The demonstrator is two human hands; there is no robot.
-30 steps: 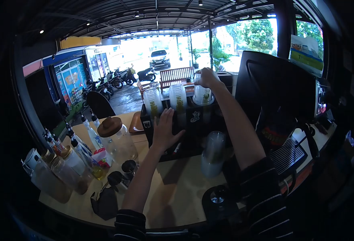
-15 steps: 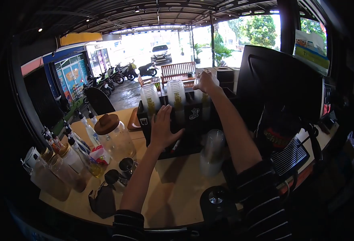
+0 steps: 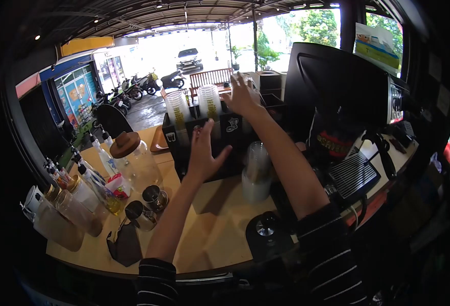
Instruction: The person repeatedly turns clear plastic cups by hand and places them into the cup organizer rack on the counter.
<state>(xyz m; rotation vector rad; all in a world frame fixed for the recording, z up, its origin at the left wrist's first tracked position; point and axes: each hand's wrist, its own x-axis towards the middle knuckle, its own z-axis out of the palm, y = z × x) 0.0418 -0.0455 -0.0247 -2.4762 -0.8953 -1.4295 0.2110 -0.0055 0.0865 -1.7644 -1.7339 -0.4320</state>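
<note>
My right hand point(image 3: 242, 97) reaches over the right part of a black cup organizer point(image 3: 189, 158), its fingers spread. Behind it a clear cup stack is mostly hidden, so whether the fingers touch it I cannot tell. Two more stacks of clear plastic cups with yellow-green print, a left stack point(image 3: 177, 107) and a middle stack point(image 3: 209, 102), stand upright in the organizer. My left hand point(image 3: 204, 153) is held before the organizer's front, thumb and fingers apart, holding nothing. Between my forearms, another stack of clear cups point(image 3: 256, 176) stands on the wooden counter point(image 3: 209, 234).
To the left stand a glass jar with a wooden lid point(image 3: 138, 163), pump bottles point(image 3: 100, 153), metal pitchers point(image 3: 155, 198) and a dark cloth point(image 3: 125, 245). A black machine point(image 3: 337, 86) and a slotted drip tray point(image 3: 355, 173) are on the right. A round metal-topped black device point(image 3: 266, 228) sits near the front edge.
My right hand's fingers have gone from curled over the right cup stack to spread. My left hand stays before the organizer. The whole scene has shifted left and up in view.
</note>
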